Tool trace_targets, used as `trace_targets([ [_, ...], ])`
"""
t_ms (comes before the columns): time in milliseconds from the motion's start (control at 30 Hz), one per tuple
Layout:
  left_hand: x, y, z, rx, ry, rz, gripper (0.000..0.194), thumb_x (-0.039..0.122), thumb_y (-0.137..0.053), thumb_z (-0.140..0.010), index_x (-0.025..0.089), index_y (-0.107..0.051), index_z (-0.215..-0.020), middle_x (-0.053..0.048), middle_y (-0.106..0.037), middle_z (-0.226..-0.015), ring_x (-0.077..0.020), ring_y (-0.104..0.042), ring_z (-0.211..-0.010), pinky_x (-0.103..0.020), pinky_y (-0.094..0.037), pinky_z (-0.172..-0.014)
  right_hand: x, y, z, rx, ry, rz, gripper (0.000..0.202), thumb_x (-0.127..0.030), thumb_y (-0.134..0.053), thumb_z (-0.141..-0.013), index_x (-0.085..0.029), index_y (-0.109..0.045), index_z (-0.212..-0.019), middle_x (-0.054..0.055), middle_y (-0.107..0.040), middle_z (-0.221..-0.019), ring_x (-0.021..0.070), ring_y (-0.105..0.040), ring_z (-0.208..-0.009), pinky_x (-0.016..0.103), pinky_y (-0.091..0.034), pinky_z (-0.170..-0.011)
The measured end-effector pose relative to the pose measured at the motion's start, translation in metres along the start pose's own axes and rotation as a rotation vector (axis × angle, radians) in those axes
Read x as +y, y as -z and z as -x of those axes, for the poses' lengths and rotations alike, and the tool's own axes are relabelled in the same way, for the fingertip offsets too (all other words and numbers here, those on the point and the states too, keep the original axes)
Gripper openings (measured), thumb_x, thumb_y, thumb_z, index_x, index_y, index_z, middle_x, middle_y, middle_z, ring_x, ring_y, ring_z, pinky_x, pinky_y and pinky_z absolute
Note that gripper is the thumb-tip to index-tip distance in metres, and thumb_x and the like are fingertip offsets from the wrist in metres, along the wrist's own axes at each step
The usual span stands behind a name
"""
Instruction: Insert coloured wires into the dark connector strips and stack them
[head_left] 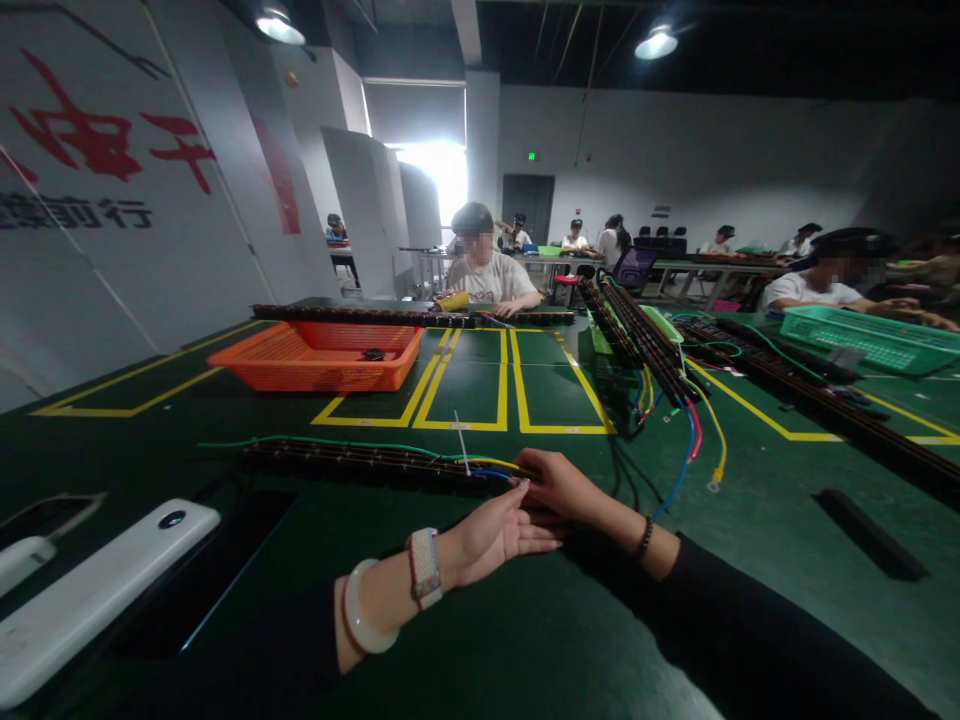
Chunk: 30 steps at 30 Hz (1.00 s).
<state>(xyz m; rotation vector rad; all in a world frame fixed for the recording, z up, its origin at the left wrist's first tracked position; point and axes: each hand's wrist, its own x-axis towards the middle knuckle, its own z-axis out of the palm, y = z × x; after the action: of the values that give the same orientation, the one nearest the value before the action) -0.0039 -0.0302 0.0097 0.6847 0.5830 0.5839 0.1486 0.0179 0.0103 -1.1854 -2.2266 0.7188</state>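
A long dark strip lies across the table in front of me, with a green wire along its top. Near its right end a white cable tie sticks up. A yellow wire and a blue wire run from there to my hands. My right hand is closed over the wires at that end, its fingertips partly hidden. Just below it, my left hand lies palm up with fingers stretched out, the thumb close to the wires.
An orange basket stands behind the strip. More dark strips with coloured leads rest on a green bin at right. A black bar lies at far right, a white device at left. Co-workers sit beyond; a green basket is at right.
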Motion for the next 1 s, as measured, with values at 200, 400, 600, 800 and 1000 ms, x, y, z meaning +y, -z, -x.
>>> trace_targets([
  [200, -0.005, 0.002, -0.003, 0.059, -0.094, 0.164, 0.035, 0.042, -0.043, -0.091, 0.011, -0.055, -0.103, -0.013, -0.066, -0.100, -0.0197, -0.062, -0.096, -0.040, -0.037, -0.101, -0.016, -0.001, 0.004, 0.071, 0.142, 0.580, 0.009, -0.017, -0.059, -0.082, -0.016, -0.061, -0.074, 0.003, -0.060, -0.070, 0.0144, -0.049, -0.069, 0.026, -0.032, -0.065],
  [400, -0.007, 0.001, -0.005, 0.188, -0.177, 0.280, 0.017, 0.026, -0.044, -0.091, 0.014, -0.057, -0.089, -0.007, -0.065, -0.088, -0.0162, -0.062, -0.087, -0.036, -0.043, -0.093, -0.026, 0.002, 0.007, -0.008, 0.263, 0.767, 0.011, -0.020, -0.057, -0.087, -0.016, -0.061, -0.077, 0.003, -0.063, -0.072, 0.0158, -0.048, -0.069, 0.030, -0.031, -0.067],
  [600, -0.002, -0.001, -0.003, 0.217, -0.188, 0.379, 0.016, 0.022, -0.044, -0.088, 0.016, -0.056, -0.079, -0.003, -0.062, -0.077, -0.0133, -0.061, -0.078, -0.032, -0.046, -0.086, -0.030, 0.003, 0.010, -0.064, 0.376, 0.909, 0.010, -0.019, -0.054, -0.089, -0.014, -0.063, -0.090, 0.008, -0.063, -0.083, 0.0193, -0.049, -0.076, 0.033, -0.032, -0.069],
  [800, -0.001, -0.001, -0.003, 0.204, -0.180, 0.381, 0.020, 0.030, -0.046, -0.090, 0.016, -0.056, -0.079, -0.002, -0.062, -0.074, -0.0134, -0.062, -0.077, -0.033, -0.046, -0.088, -0.036, 0.009, 0.010, -0.130, 0.411, 0.897, 0.014, -0.019, -0.050, -0.091, -0.015, -0.064, -0.091, 0.009, -0.063, -0.088, 0.0195, -0.051, -0.080, 0.033, -0.034, -0.072],
  [1000, -0.006, 0.003, -0.006, 0.198, -0.223, 0.265, 0.022, 0.033, -0.046, -0.092, 0.016, -0.058, -0.085, -0.005, -0.067, -0.084, -0.0155, -0.063, -0.083, -0.035, -0.044, -0.093, -0.042, 0.022, 0.010, -0.063, 0.258, 0.673, 0.025, -0.028, -0.045, -0.094, -0.017, -0.065, -0.085, 0.007, -0.064, -0.083, 0.0166, -0.054, -0.077, 0.029, -0.035, -0.070],
])
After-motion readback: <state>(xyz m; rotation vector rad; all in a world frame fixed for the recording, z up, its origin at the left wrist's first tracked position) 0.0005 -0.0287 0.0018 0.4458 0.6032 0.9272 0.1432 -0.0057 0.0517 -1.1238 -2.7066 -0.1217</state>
